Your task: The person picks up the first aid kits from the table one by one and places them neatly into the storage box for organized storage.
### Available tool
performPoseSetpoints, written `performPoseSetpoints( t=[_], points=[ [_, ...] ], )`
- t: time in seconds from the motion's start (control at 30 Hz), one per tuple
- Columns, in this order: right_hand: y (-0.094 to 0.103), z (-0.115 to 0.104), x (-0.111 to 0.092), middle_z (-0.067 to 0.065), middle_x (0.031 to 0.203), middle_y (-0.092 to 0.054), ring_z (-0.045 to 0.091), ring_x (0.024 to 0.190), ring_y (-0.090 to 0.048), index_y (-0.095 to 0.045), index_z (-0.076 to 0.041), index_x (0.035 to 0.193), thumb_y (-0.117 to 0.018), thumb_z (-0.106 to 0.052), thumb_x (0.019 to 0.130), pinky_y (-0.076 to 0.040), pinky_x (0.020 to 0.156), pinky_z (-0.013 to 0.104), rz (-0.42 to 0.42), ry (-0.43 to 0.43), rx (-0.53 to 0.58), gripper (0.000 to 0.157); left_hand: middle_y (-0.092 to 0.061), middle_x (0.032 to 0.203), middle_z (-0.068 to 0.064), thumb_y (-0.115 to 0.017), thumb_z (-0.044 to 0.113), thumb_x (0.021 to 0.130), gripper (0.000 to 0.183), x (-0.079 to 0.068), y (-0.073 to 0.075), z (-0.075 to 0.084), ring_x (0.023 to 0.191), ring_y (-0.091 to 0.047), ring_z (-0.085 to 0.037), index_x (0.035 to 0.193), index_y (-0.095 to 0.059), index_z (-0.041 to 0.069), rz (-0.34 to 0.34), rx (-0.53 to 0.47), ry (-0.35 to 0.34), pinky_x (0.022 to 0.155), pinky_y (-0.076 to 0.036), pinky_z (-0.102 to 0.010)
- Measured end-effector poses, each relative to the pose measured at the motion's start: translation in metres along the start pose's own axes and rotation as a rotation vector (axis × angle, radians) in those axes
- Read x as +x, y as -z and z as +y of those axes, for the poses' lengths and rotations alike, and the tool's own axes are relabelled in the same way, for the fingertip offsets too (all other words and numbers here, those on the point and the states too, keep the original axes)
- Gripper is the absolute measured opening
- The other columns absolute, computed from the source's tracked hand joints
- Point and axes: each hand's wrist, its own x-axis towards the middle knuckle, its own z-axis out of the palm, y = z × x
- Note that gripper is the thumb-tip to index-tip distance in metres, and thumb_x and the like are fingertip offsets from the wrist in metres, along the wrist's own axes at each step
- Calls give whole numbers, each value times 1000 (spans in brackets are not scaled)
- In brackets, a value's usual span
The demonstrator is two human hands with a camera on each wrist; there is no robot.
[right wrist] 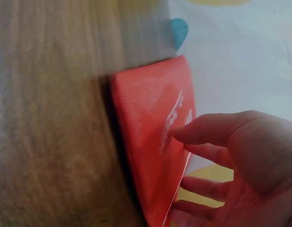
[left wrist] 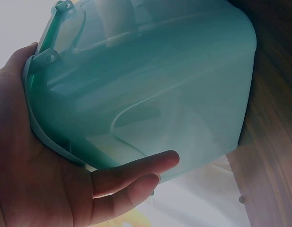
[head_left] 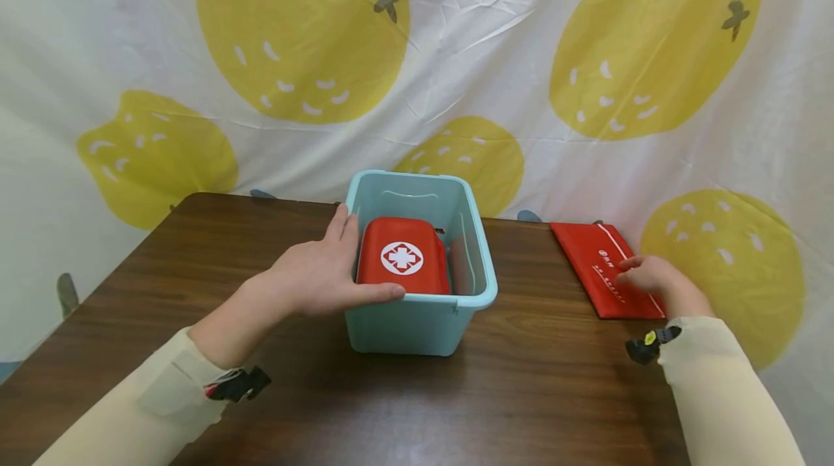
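Observation:
A light-blue plastic bin [head_left: 417,325] stands upright on the table. Inside it sits a red first-aid case [head_left: 374,263] with a white cross emblem. My left hand [head_left: 319,270] rests at the bin's near left corner, thumb along the front rim, fingers stretched along the left side; the left wrist view shows straight fingers [left wrist: 136,165] beside the outer wall. Off to the right, my right hand [head_left: 651,276] pinches the right edge of a flat red pouch [head_left: 589,256] with white lettering. Its thumb [right wrist: 202,128] lies on the printed face, the other fingers at the edge.
Both the bin and the pouch are on a dark brown wooden table [head_left: 521,379]. Behind it hangs a white curtain [head_left: 469,53] printed with large yellow lemons, close to the table's back edge. A dark band with a small device [head_left: 237,384] circles the left wrist.

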Motion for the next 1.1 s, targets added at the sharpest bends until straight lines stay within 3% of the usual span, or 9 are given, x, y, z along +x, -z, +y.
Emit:
performPoseSetpoints(
  t=[0.33, 0.8, 1.1],
  points=[
    [-9, 5, -2, 45, 144, -48, 56, 125, -45, -46, 11, 154, -73, -30, 99, -40, 111, 68, -7, -7, 9, 73, -8, 184, -25, -57, 94, 86, 138, 0, 1, 2, 104, -75, -36, 174, -11, -3, -8, -6, 0, 85, -62, -49],
    [-21, -28, -8, 41, 141, -49, 54, 125, -44, -50, 8, 151, -76, -37, 101, -48, 105, 63, -21, -28, 1, 72, -8, 184, -24, -57, 94, 86, 138, -1, 1, 2, 106, -75, -38, 174, -12, -2, -2, 0, 5, 86, -62, -49],
    [-29, -53, -5, 30, 126, -62, 43, 115, -52, -57, 7, 140, -78, -33, 99, -51, 92, 47, -25, 12, -38, 61, -9, 184, -23, -58, 94, 85, 139, 0, 0, 1, 102, -74, -33, 174, -10, -2, -7, -14, 8, 83, -62, -47]
  ],
)
